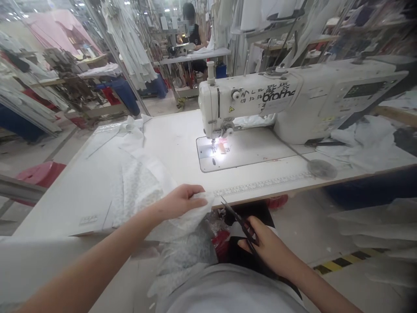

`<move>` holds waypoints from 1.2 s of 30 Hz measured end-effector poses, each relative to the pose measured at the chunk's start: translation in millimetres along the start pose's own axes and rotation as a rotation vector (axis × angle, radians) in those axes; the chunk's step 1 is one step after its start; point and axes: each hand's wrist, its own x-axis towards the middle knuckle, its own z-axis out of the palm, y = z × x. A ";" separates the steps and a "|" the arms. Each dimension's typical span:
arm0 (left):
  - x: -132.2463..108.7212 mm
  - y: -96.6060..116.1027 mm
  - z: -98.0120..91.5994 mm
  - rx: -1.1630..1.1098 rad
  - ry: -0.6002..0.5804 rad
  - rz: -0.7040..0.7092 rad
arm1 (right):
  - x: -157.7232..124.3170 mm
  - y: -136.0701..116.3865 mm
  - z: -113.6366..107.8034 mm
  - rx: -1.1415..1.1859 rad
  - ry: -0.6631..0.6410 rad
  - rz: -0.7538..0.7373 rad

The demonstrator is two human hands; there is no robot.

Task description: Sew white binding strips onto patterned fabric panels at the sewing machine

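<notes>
My left hand (180, 201) is closed on a piece of white patterned fabric (140, 184) at the front edge of the white sewing table (176, 139). The cloth spreads over the table and hangs down toward my lap. My right hand (269, 248) grips black scissors (239, 221) below the table edge, their blades pointing up toward the fabric's corner. A white sewing machine (293, 100) stands on the table beyond, its needle area lit (216, 150).
A printed ruler strip (260, 187) runs along the table's front edge. White cloth lies piled right of the machine (368, 143). A red stool (39, 174) stands left. Another person (192, 30) sits at a far machine. Hanging white garments fill the background.
</notes>
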 end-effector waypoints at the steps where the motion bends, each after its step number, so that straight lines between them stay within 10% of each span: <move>1: -0.9 -0.6 1.7 -0.012 0.005 -0.019 | 0.9 -0.9 0.6 -0.003 0.000 -0.016; 16: 4.3 -12.9 46.4 -0.501 0.104 -0.157 | 4.1 -11.6 9.1 -0.094 0.034 -0.006; 24: 5.0 -6.7 53.3 -0.305 0.044 -0.080 | -1.4 -7.7 7.0 -0.081 0.034 0.061; 36: -1.2 -7.7 46.8 -0.514 0.437 -0.199 | -8.7 -3.9 13.5 -0.159 0.059 0.068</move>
